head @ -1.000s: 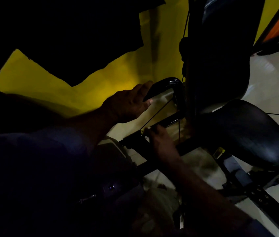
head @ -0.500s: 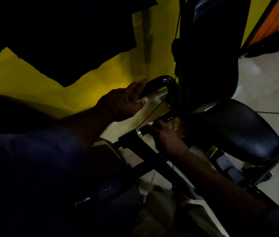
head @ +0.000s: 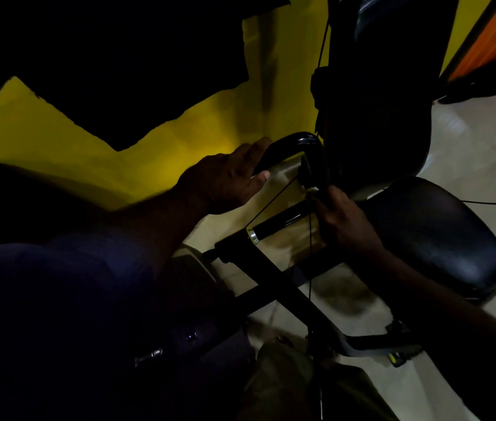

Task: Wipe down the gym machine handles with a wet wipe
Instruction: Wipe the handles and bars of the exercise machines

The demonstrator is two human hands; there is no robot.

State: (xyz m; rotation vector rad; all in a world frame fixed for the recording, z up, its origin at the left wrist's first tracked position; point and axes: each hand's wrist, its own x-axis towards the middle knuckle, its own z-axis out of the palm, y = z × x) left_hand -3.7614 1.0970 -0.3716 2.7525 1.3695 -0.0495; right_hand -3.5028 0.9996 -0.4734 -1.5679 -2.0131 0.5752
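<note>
The scene is very dark. A black gym machine handle forms a loop: a curved upper bar and a straight lower grip with a shiny metal ring at its near end. My left hand holds the near end of the curved upper bar, fingers over it and thumb under. My right hand grips the far end of the lower grip, where it meets the frame. A small white bit, the wet wipe, shows at my right fingertips.
A black padded seat sits to the right, with a dark backrest above it. A yellow wall lies behind. Black frame bars cross the pale tiled floor. Thin cables run through the handle loop.
My right hand has slid along the lower grip from its near ringed end to the far end by the frame, uncovering the grip. My left hand stays on the upper bar.
</note>
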